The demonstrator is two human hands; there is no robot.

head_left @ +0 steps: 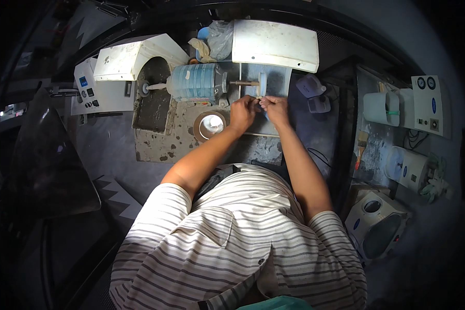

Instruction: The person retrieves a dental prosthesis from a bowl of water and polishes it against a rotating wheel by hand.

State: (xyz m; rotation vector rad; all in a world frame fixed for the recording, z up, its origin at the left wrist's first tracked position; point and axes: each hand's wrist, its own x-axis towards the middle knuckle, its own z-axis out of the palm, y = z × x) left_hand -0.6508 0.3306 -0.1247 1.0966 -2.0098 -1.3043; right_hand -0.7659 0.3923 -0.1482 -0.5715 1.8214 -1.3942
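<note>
A polishing lathe with a blue motor (pixel 192 82) stands in front of me. From its right end a shaft (pixel 243 82) carries a pale round wheel (pixel 263 82). My left hand (pixel 243 114) and my right hand (pixel 276 110) meet just below this wheel, fingertips pinched close together. Whatever they hold is tiny and mostly covered by the fingers, so its kind cannot be made out. Behind the hands lies a bluish-grey tray (pixel 277 77) under a white hood (pixel 275 45). Whether the wheel turns cannot be told.
Left of the motor, another white hood (pixel 121 59) covers a dirty basin (pixel 152 111). A round bowl with a brown rim (pixel 199 127) sits near my left forearm. Clear plastic containers (pixel 310 87) are to the right. Farther right are a brush (pixel 361 147) and white bench machines (pixel 374 222).
</note>
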